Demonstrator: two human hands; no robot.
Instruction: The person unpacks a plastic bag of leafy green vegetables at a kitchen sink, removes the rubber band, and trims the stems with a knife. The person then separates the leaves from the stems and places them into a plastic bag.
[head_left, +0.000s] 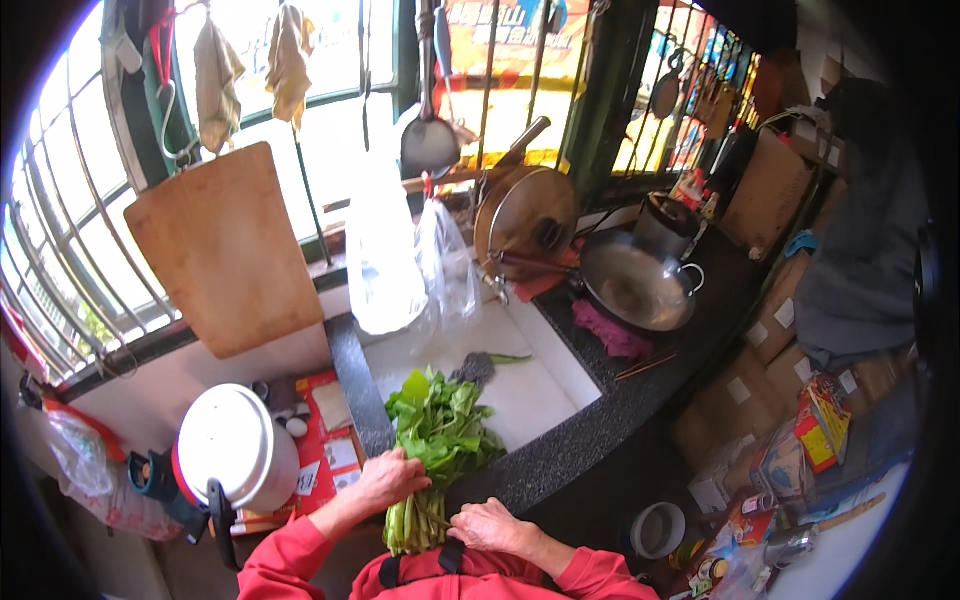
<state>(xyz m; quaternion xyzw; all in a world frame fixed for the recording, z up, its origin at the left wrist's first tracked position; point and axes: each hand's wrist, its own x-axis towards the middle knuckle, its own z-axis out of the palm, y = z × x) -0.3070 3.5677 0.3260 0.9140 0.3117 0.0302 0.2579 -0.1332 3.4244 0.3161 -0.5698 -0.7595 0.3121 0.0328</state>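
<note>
A bunch of leafy greens (442, 424) reaches over the sink's front edge towards me, leaves in the basin and pale green stems (412, 525) close to my red jacket. My left hand (390, 476) grips the bunch from the left, where leaves meet stems. On the right side of the stems, my right hand (495, 525) has its fingers pinched together on a thin strand; whether this is a stem or a tie is too small to tell. The white sink (540, 405) also holds a grey scouring pad (474, 369) and a loose green stalk (511, 358).
Dark speckled countertop (525, 480) frames the sink. A wok (634, 285) sits to the right, by a wooden-looking round lid (529, 217). Left stands a lidded white pot (232, 450); above it hangs a cutting board (225, 247). Plastic bags (450, 262) hang over the basin.
</note>
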